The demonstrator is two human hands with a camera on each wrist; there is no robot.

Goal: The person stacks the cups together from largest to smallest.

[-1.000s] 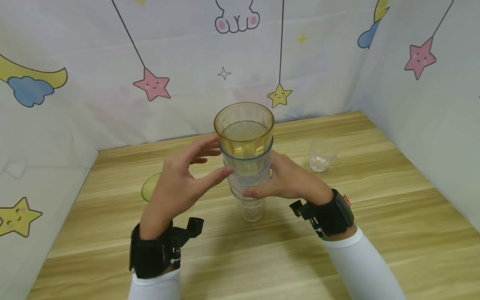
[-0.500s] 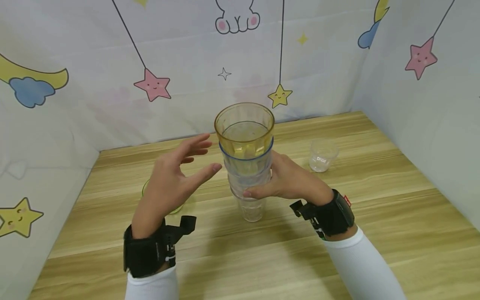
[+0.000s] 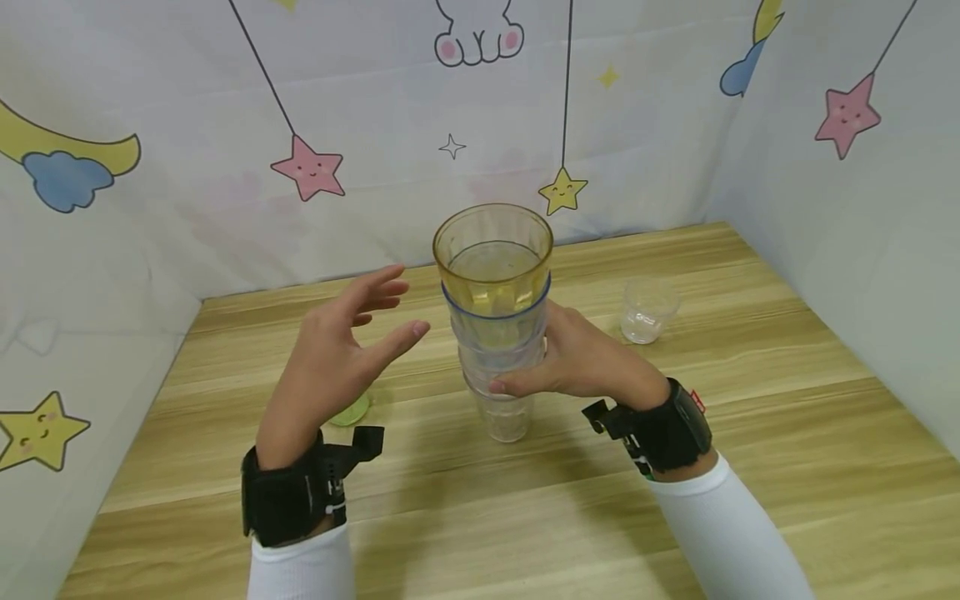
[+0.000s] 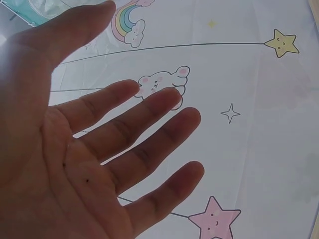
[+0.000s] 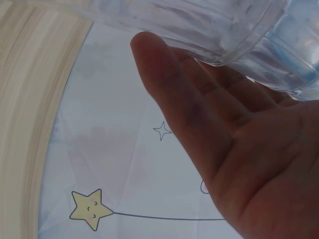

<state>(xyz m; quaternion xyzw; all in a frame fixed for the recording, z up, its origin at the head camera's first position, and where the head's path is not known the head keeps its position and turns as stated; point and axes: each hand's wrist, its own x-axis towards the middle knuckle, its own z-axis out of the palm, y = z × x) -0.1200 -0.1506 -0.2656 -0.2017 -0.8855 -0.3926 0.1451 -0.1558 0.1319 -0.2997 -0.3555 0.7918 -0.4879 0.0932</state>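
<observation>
A tall stack of nested plastic cups stands upright in the middle of the table in the head view. Its top cup [image 3: 492, 287] is yellow-tinted; below sit a blue-rimmed cup [image 3: 497, 329] and clear cups [image 3: 504, 408]. My right hand [image 3: 588, 358] holds the stack from the right, thumb across the front of the clear part; the right wrist view shows the thumb against clear plastic [image 5: 214, 35]. Left of the stack, my left hand [image 3: 333, 354] is raised with fingers apart, touching nothing. Below it a green cup [image 3: 352, 410] is mostly hidden by the hand and wrist.
A single clear cup [image 3: 647, 318] stands on the wooden table [image 3: 787, 433] to the right, behind my right wrist. Printed cloth walls [image 3: 375, 217] enclose the table at the back and both sides.
My left hand has drawn away leftward from the upper part of the stack, baring more of the table between them. The right hand and the stack have stayed put.
</observation>
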